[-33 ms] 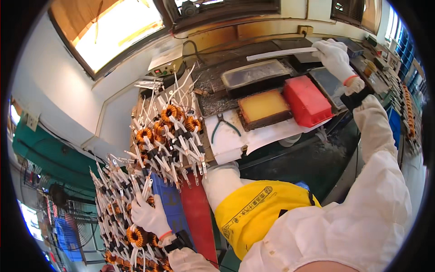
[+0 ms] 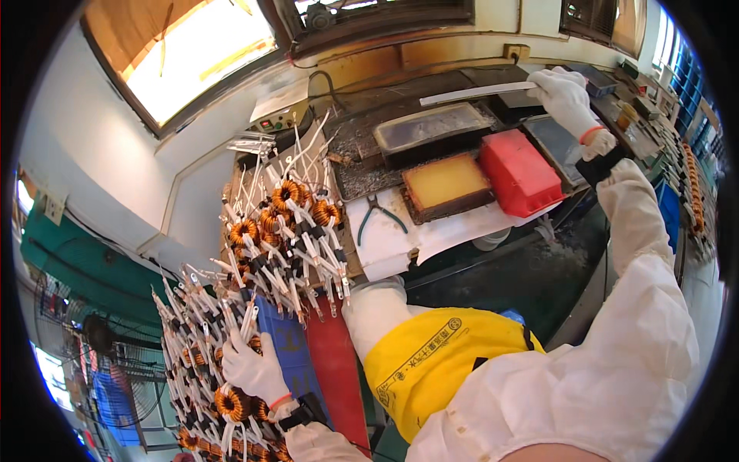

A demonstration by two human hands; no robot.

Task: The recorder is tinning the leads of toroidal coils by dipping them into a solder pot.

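Observation:
My right hand (image 2: 566, 94), in a white glove, is closed around the end of a long, flat, pale strip (image 2: 477, 93). The strip points left above the far side of the bench, behind a dark rectangular tank (image 2: 433, 127) with a greyish surface. At the lower left, my gloved left hand (image 2: 252, 368) is among a heap of copper-wound ring coils (image 2: 232, 402) with white-sleeved leads and metal lugs. Its fingers are bent around a coil lead (image 2: 250, 317), though the fingertips are partly hidden among the leads.
A second coil pile (image 2: 286, 196) lies on the bench. Green-handled pliers (image 2: 377, 217) rest on white paper, left of a yellowish-filled tray (image 2: 446, 185) and a red bin (image 2: 522, 173). A control box (image 2: 281, 115) stands at the back. A blue crate (image 2: 289, 346) is beside my left hand.

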